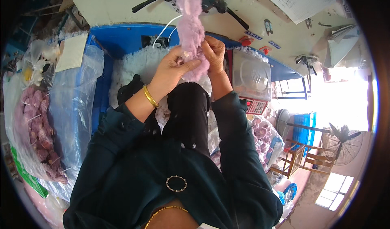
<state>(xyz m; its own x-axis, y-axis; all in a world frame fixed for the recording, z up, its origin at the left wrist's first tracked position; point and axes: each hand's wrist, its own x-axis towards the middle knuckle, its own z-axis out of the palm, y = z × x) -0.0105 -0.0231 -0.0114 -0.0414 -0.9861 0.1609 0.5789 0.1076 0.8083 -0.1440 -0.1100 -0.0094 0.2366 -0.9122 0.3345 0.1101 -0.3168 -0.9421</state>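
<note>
A long, fluffy mauve plush piece (191, 32) hangs between my hands above my lap. Its upper end reaches up in front of the black-handled fitting on the panel. My left hand (172, 68), with a gold bangle at the wrist, is closed around the lower part, thumb pressed across the pile. At the piece's right edge, the bent fingers of my right hand (214, 52) pinch the fabric. Some of those fingertips are hidden behind the plush, so exactly what they grip there cannot be made out.
White fluffy stuffing (136, 66) fills the blue trough (115, 34) before me. To the left is a clear bag of mauve plush pieces (34, 123). A red scale (256, 106) with a plastic tub (252, 74) stands right, near another plush-filled bag (264, 141). Snips (268, 27) lie on the panel.
</note>
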